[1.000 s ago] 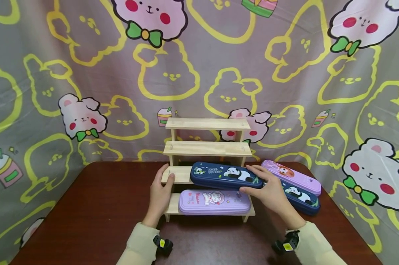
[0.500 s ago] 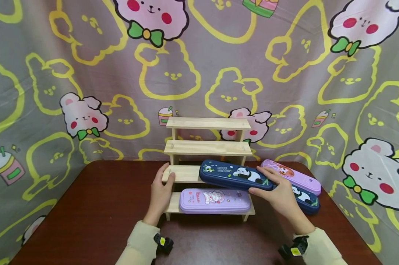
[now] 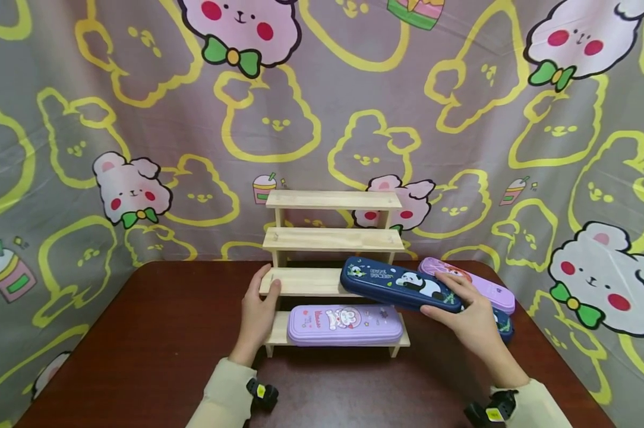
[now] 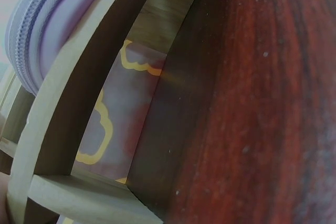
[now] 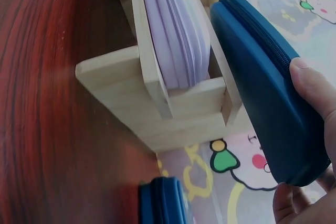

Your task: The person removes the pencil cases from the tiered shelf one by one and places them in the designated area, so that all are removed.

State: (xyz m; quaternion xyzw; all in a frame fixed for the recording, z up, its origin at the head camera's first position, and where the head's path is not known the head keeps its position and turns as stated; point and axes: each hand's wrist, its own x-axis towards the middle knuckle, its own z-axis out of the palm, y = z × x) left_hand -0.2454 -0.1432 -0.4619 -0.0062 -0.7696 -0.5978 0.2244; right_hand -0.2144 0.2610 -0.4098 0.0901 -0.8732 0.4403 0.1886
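We note the right hand [image 3: 463, 309] pinching the right end of a dark blue, oblong, zippered panda pencil case [image 3: 399, 285], thumb and fingers spanning its width; its left end overlaps the pale wooden rack [image 3: 332, 238], contact unclear. Left hand [image 3: 258, 306] grips the rack's side. We judge the case light, stiff, slick; mid-length hold steadier.
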